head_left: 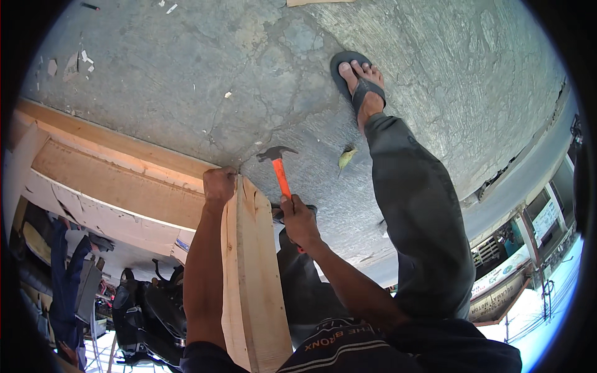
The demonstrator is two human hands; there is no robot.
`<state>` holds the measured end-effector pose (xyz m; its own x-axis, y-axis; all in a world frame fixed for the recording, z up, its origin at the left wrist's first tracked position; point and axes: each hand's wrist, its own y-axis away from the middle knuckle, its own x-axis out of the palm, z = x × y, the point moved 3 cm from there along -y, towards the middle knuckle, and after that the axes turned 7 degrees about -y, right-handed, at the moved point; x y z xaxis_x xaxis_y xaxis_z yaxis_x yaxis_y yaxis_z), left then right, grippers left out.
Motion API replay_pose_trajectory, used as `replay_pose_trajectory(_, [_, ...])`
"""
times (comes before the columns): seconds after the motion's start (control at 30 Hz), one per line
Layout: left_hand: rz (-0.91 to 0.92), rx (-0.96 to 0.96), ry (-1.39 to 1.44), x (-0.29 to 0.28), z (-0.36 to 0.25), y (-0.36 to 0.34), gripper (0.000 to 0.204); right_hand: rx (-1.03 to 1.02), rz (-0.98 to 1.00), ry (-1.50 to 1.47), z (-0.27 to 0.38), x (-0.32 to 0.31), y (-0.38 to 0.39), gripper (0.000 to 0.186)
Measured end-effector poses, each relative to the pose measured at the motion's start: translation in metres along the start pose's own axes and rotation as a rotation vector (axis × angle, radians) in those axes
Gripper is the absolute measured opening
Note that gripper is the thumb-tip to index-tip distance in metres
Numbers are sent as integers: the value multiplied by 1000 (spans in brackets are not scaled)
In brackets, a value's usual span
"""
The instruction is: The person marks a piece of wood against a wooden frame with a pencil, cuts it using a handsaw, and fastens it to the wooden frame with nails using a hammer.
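Observation:
My right hand (301, 221) is wrapped round the handle of a claw hammer (282, 177) with an orange handle and a dark head. The hammer's head is up off the wood, a short way right of the frame's corner. At that corner, where two pale boards meet, my left hand (220, 184) is closed with its fingertips at the end of the joint. What it pinches, if anything, is too small to make out. One wooden board (261, 267) runs back toward my body beside my left forearm; another wooden board (118, 177) stretches off to the left.
Rough, cracked concrete (186, 81) lies ahead, with paper scraps (71, 65) and a yellow-green leaf (346, 158). My sandalled foot (360, 81) stands at the right. A black motorcycle (149, 314) is beyond the frame at lower left.

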<state>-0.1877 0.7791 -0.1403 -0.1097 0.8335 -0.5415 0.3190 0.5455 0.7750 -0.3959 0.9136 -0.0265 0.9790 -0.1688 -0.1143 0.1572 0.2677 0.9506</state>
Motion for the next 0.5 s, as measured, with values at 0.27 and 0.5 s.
replay_pose_trajectory(0.27, [-70, -92, -183, 9, 2, 5, 11, -36, 217, 71, 52, 37, -36, 32])
replay_pose_trajectory(0.5, [8, -101, -317, 5, 1, 12, 14, 10, 196, 227, 62, 29, -37, 27])
